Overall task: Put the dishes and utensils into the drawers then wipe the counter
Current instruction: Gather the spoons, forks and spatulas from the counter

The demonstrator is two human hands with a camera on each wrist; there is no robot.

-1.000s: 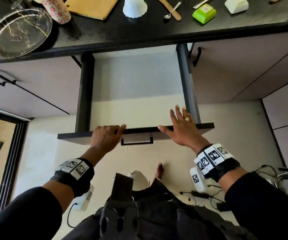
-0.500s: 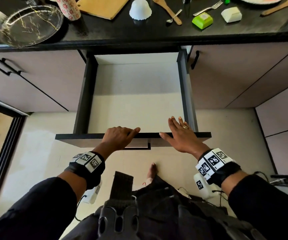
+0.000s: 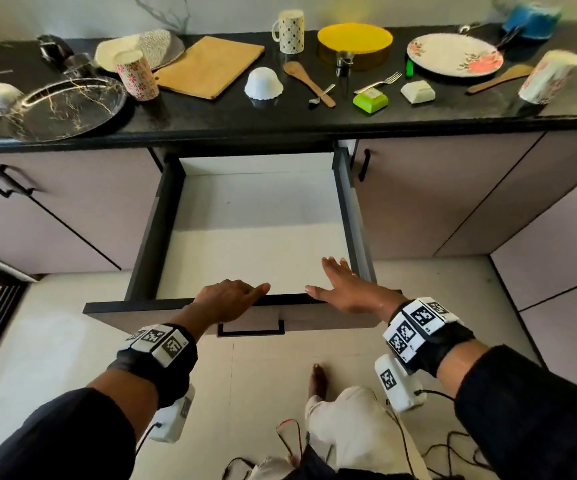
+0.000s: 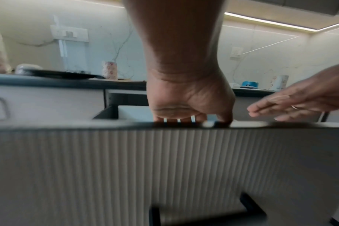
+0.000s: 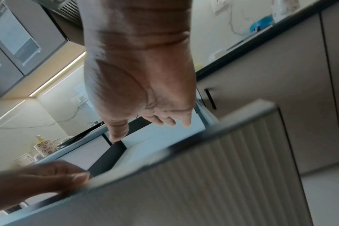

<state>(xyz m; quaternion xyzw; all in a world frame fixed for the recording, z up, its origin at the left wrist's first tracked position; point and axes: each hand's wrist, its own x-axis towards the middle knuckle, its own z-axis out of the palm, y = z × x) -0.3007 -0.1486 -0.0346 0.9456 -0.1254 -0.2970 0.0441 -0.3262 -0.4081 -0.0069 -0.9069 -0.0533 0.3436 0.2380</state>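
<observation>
An empty white drawer (image 3: pixel 148 237) stands pulled out under the black counter (image 3: pixel 280 123). My left hand (image 3: pixel 231 296) grips the top edge of the drawer front (image 3: pixel 176 315), fingers curled over it, as the left wrist view (image 4: pixel 190 110) also shows. My right hand (image 3: pixel 342 287) hovers flat over the front's right end, fingers straight, holding nothing (image 5: pixel 155 107). On the counter lie a black marbled plate (image 3: pixel 68 107), a floral cup (image 3: pixel 137 75), an upturned white bowl (image 3: pixel 264 83), a wooden spatula (image 3: pixel 306 79), a spoon (image 3: pixel 321 95), a fork (image 3: pixel 379 83) and a floral plate (image 3: pixel 454 54).
Also on the counter: a cutting board (image 3: pixel 209 65), a mug (image 3: pixel 290 31), a yellow-lidded container (image 3: pixel 354 43), a green box (image 3: pixel 370 100), a tipped cup (image 3: pixel 547 76). Closed cabinet doors flank the drawer. My foot (image 3: pixel 318 379) and cables lie on the floor below.
The head view has tilted up and now takes in the whole counter. Both hands stay at the drawer front, the left gripping its edge, the right held flat.
</observation>
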